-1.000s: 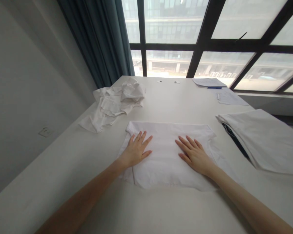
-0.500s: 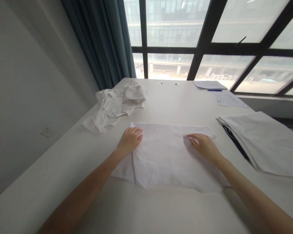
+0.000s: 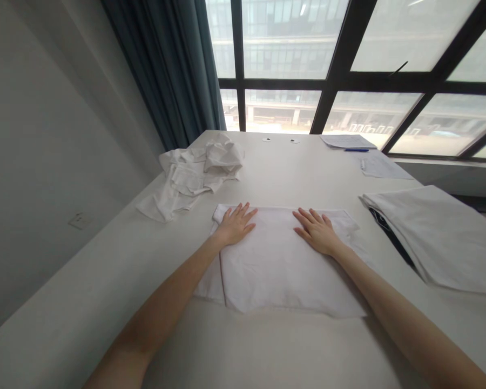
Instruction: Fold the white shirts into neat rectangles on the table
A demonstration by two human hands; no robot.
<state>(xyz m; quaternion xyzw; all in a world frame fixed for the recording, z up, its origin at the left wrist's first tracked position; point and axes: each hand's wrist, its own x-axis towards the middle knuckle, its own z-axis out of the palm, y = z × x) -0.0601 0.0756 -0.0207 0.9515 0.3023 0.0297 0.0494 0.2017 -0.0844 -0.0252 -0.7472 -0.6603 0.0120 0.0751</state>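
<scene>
A folded white cloth garment (image 3: pixel 275 275) lies flat on the white table (image 3: pixel 259 351) in front of me. My left hand (image 3: pixel 235 225) rests palm down on its upper left part, fingers spread. On the upper right part lies my right hand (image 3: pixel 316 231), also flat with its fingers apart. A long fold edge runs down the left side of the garment, with a narrow strip of cloth showing beyond it. What kind of garment it is, I cannot tell.
Crumpled white cloth (image 3: pixel 194 173) is heaped at the back left. To the right lies a folded white stack (image 3: pixel 445 237) with something black inside. Papers (image 3: pixel 346 141) and a blue pen (image 3: pixel 356 150) sit at the far right, below the window.
Both hands have shifted inward over the cloth and flattened, with fingers now spread. Before, the left gripped near the left edge and the right was curled above the right part.
</scene>
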